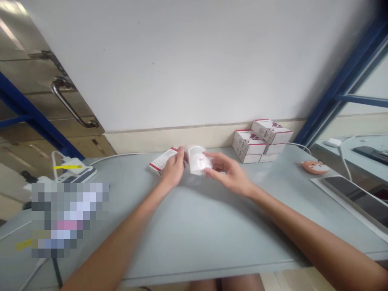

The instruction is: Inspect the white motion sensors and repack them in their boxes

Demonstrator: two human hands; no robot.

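Note:
Both my hands hold a small white rounded device [198, 161] above the far middle of the grey table [194, 234]. My left hand [173, 169] grips its left side with curled fingers. My right hand [226, 171] pinches its right side between thumb and fingers. A white box with a red stripe [160, 161] lies flat just behind my left hand.
A stack of several white and red boxes [260, 140] stands against the wall at the back right. An orange round object [314, 167] and a dark tablet [354, 198] lie to the right. A power strip with cables [75, 171] sits at the left, near a metal door [45, 89].

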